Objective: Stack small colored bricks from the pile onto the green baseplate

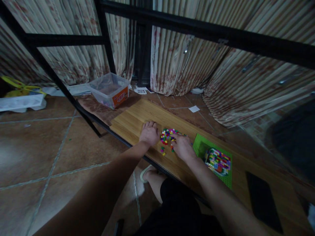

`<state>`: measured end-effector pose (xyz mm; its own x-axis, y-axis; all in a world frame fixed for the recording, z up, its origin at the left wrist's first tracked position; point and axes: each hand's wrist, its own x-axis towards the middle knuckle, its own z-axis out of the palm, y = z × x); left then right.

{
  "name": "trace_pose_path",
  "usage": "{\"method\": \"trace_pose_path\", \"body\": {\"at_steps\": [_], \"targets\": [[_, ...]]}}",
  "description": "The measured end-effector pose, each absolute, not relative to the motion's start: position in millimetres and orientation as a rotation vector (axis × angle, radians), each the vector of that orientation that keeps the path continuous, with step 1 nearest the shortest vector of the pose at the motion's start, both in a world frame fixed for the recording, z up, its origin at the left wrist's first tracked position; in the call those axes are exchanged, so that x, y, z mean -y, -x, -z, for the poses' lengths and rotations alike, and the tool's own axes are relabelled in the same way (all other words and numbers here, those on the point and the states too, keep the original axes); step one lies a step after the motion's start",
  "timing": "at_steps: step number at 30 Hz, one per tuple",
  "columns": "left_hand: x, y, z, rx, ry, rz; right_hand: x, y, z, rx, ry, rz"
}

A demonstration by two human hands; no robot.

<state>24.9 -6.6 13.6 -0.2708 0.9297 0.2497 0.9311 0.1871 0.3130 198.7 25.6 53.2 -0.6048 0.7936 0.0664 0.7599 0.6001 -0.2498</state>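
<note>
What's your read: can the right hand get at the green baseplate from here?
Likely yes: the right hand is at the loose bricks, close beside the green baseplate, and nothing visible seems to block the way.

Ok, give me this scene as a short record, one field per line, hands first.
Left hand: palm down on the wooden board, beside the loose bricks
Right hand: at the loose bricks; grip unclear
Loose bricks: small, multicoloured, mostly between the hands
Green baseplate: right of the right hand, bearing a multicoloured brick build
Clear bin: orange label, beyond the board's left end
Dark flat object: toward the board's right end
</note>
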Motion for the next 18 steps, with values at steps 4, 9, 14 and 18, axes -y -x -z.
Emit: {"method": "trace_pose_path", "body": {"at_steps": [4,9,14,18], "targets": [[7,-24,-13,2.405,1.901,0.65,-31,-199,-60,2.657,1.321,-0.277],[7,-24,-12,2.397,1.889,0.645,-40,-199,-67,2.607,1.344,-0.3],[7,-24,-13,2.409,1.896,0.643,-44,-196,-61,2.64,1.304,-0.422],[8,-25,-14,2.42,1.907,0.643,-48,-195,-58,2.613,1.293,-0.497]]}}
